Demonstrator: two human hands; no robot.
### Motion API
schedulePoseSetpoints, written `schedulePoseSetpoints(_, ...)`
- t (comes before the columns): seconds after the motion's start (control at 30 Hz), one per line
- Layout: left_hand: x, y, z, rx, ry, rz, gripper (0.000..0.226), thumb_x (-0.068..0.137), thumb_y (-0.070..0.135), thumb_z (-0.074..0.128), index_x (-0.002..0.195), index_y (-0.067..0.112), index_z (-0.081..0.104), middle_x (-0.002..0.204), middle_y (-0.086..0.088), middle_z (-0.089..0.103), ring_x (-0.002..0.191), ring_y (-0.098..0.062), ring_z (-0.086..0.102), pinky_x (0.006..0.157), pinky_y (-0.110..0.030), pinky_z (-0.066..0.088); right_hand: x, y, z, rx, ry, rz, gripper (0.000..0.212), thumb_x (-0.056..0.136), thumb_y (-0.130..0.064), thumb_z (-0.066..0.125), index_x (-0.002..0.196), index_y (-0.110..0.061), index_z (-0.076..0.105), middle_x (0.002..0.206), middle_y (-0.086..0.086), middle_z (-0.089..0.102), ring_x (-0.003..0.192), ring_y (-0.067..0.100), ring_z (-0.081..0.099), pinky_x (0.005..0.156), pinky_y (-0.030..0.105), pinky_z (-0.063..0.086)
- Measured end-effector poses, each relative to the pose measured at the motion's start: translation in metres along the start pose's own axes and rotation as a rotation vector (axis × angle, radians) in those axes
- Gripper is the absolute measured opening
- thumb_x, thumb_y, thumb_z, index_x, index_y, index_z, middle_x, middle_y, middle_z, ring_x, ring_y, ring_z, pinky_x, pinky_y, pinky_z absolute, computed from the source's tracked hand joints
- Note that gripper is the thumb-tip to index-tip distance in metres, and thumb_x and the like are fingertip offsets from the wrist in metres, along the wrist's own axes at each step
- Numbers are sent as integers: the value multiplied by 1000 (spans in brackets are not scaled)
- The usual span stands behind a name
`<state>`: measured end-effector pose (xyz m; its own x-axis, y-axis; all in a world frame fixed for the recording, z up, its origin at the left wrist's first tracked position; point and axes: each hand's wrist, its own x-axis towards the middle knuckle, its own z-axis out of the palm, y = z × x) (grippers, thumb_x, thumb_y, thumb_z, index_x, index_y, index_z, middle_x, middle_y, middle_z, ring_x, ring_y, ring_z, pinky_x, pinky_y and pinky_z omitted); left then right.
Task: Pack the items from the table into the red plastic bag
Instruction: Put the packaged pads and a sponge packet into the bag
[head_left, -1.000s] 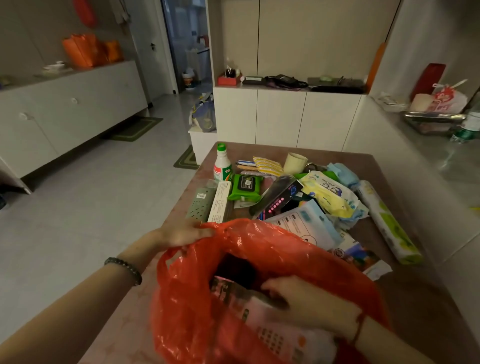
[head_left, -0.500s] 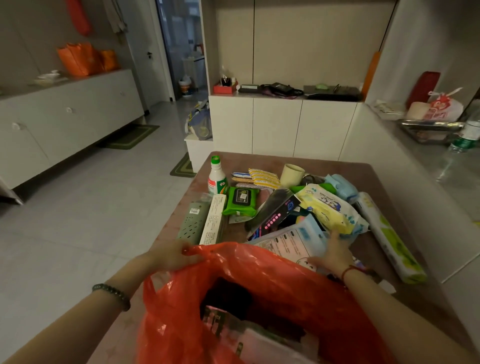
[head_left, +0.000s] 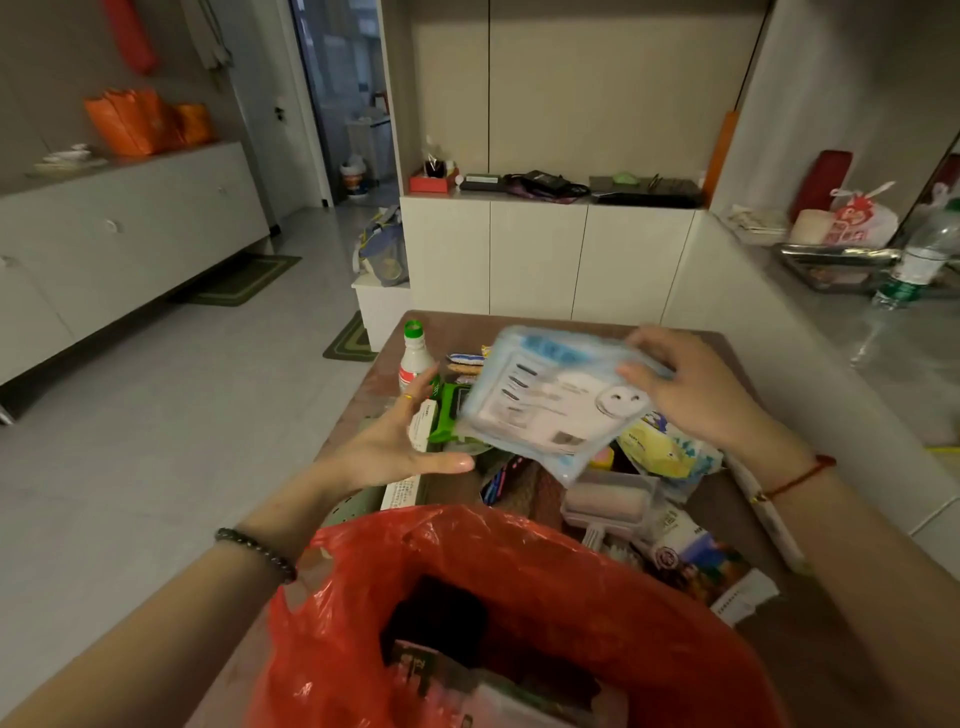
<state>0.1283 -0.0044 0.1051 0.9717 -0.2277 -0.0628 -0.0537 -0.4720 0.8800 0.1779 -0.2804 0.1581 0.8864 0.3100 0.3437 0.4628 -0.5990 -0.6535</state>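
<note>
Fingers (head_left: 640, 343) of our right hand (head_left: 696, 400) pinch the far corner of a blue packet (head_left: 545, 405), which hangs in the air over the clutter, beyond the bag's mouth and blurred. Our left hand (head_left: 395, 441) is spread and relaxed just beside the packet's left edge, gripping nothing; we cannot tell whether it touches. The red bag (head_left: 467, 535) sits open at the near edge of the tabletop (head_left: 457, 332), below our forearms, with neither hand on it.

Inside it we see a dark item (head_left: 436, 623) and a printed pack (head_left: 498, 696), so we judge the packing begun but well short of half done. The blue packet is not yet in. Left on the tabletop are a bottle (head_left: 414, 361), a green pack (head_left: 448, 413), a yellow pack (head_left: 657, 449), a lint roller (head_left: 605, 503), a box (head_left: 691, 558) and more things partly hidden among them, which we cannot make out.
</note>
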Motion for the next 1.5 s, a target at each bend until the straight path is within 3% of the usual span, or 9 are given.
schedulePoseSetpoints(0.1,16,6,20,-201,102,99,69,70,-3,74,119,33,41,114,23,56,103,11,57,89,-14,49,17,-34,3,34,-3,-105,6,88,-12,56,85,-18,57,77,-11,60,70,-4,55,60,14,39)
schedulePoseSetpoints(0.23,30,-7,22,-224,287,26,23,74,6,73,87,25,68,76,19,73,83,-5,68,71,-16,57,44,-50,20,179,-67,-90,23,84,-12,62,75,-32,55,80,-10,64,72,-2,60,67,21,45)
schedulePoseSetpoints(0.43,39,-50,-3,-387,555,-225,24,73,17,76,94,9,68,94,-8,71,87,-21,69,67,-24,59,79,18,49,867,57,429,55,72,-33,72,121,-22,48,116,3,56,105,17,56,84,31,50)
schedulePoseSetpoints(0.53,36,-73,-15,-468,635,-297,25,75,15,73,97,3,68,91,-11,71,76,-18,70,61,-24,59,73,75,104,786,124,859,34,76,-28,73,100,-16,52,92,3,56,78,17,54,61,28,50)
schedulePoseSetpoints(0.67,34,-101,-24,-565,648,-367,34,72,17,76,101,1,67,99,-18,72,86,-31,70,80,-45,57,55,123,170,688,108,1124,87,53,-47,85,121,-6,49,121,4,56,111,26,53,89,38,45)
schedulePoseSetpoints(0.9,36,-116,-27,-629,615,-431,26,75,18,73,97,3,67,90,-13,74,79,-26,72,71,-38,59,71,104,185,577,345,984,42,84,-15,62,121,2,52,122,19,59,113,36,54,95,38,42)
schedulePoseSetpoints(1.1,40,-100,-25,-616,578,-408,20,79,21,69,93,7,65,84,-6,73,68,-15,71,54,-27,58,92,48,108,699,382,460,7,92,-15,51,95,-16,56,89,6,64,81,18,62,72,32,48)
schedulePoseSetpoints(1.37,42,-22,3,-682,316,-247,26,92,41,43,98,21,60,83,-1,75,76,-17,72,73,-37,59,82,-24,58,284,229,89,9,89,-14,53,93,-17,45,77,-10,52,70,4,53,61,18,42)
schedulePoseSetpoints(1.5,39,14,20,-837,151,-191,51,78,57,44,112,23,59,101,-5,73,88,-18,71,71,-31,59,60,-34,74,57,229,-2,25,84,-12,57,103,-12,41,88,4,62,79,20,60,68,37,51)
